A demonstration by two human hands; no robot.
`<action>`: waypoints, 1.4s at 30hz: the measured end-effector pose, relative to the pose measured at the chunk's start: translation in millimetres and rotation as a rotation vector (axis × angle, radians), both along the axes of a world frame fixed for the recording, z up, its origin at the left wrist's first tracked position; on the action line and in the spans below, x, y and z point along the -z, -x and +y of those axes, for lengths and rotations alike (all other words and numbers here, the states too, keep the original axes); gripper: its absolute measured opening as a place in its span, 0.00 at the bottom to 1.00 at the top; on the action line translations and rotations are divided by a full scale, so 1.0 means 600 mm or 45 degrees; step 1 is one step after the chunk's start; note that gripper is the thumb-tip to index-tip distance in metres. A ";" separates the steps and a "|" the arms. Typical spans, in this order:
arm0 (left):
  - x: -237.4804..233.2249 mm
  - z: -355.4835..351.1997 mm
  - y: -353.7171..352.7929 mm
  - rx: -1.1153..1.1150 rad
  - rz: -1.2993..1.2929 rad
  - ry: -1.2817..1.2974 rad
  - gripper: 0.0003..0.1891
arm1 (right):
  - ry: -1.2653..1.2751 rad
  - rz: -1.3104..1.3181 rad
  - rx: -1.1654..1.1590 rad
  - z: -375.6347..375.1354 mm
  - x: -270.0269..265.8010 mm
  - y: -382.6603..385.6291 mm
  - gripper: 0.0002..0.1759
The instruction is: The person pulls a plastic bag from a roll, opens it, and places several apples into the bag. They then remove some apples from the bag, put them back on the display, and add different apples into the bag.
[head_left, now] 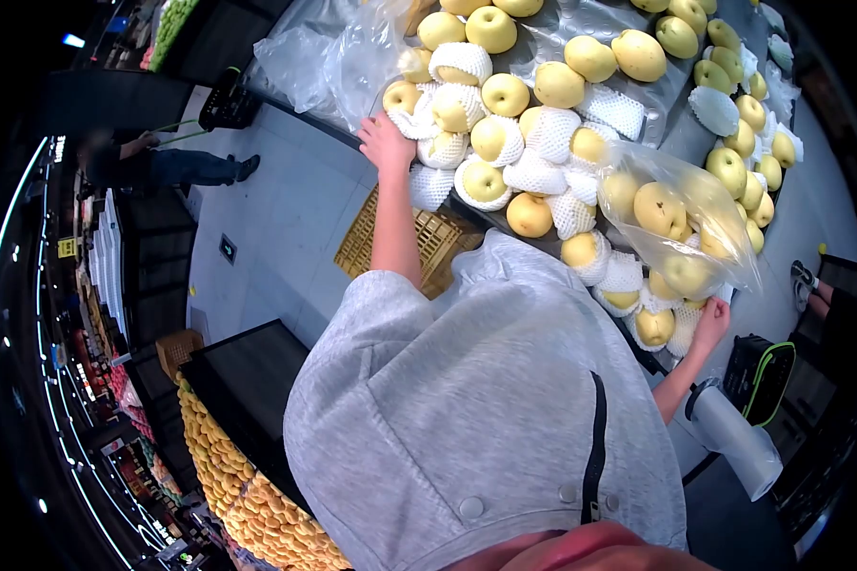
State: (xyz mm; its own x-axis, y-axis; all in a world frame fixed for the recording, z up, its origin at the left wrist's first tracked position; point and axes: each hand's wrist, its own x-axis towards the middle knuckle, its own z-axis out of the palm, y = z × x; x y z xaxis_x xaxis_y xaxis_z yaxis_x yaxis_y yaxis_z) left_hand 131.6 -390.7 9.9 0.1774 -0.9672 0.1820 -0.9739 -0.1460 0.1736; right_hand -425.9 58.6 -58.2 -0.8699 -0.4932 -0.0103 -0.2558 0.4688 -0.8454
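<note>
Yellow pears (505,93), many in white foam nets, lie heaped on a display stand ahead of me. My left hand (386,143) reaches to the pile's near edge, its fingers resting on a netted pear (402,98); nothing is clasped in it. Lower right, my right hand (712,319) grips the lower edge of a clear plastic bag (681,224) that holds several pears and rests over the pile. My grey top (486,419) fills the foreground.
A yellow crate (390,247) sits on the floor under the stand. A roll of plastic bags (733,433) and a black basket (757,376) are at the right. Oranges (248,495) are stacked lower left. Another person (152,162) stands far left.
</note>
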 end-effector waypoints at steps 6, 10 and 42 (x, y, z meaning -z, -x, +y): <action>-0.035 -0.035 -0.008 -0.066 -0.186 -0.272 0.35 | -0.003 -0.009 -0.018 0.003 0.005 -0.001 0.08; -0.027 -0.032 -0.002 -0.088 -0.150 -0.226 0.38 | 0.019 -0.007 0.028 -0.002 -0.009 -0.015 0.08; -0.084 0.028 -0.090 0.206 0.476 0.340 0.42 | -0.016 -0.105 0.116 0.017 0.017 -0.011 0.09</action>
State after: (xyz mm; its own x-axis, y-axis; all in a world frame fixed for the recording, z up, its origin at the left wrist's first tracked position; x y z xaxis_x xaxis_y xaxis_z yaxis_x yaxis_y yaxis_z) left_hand 185.6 -374.0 60.4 0.1293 -0.9160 0.3797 -0.8443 0.0991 0.5267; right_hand -419.3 68.5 -68.5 -0.9070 -0.4115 -0.0895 -0.1412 0.4973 -0.8560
